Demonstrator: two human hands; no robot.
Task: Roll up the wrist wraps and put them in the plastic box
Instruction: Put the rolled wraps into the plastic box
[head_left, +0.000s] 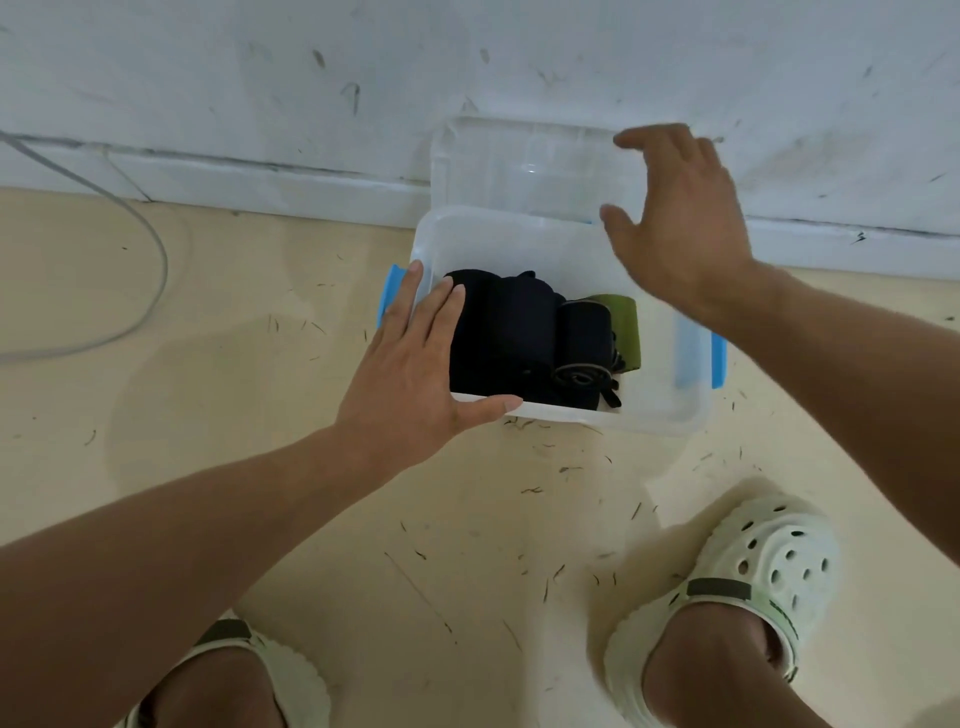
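head view: clear plastic box (670, 410) sits on the floor (249, 374) by the wall (260, 78), blue latches (718, 361) on both ends. its clear lid (524, 166) stands behind it, leaning toward the wall. inside the box: rolled black wrist wraps (519, 332) packed side by side, one olive-green roll (623, 325) at their right; right part of the box bare.

left hand (415, 364) lies flat on the near-left corner rim, fingers straight, thumb along the front edge, holding nothing. right hand (685, 223) hovers spread in front of the lid, fingers apart, grip on nothing; contact with the lid cannot be told.

judgement: wraps appear stowed. rolls are soft, light, springy; likely to unroll if loosely taken, so pinch across the whole coil. box is light and slick; steady it by the rim.
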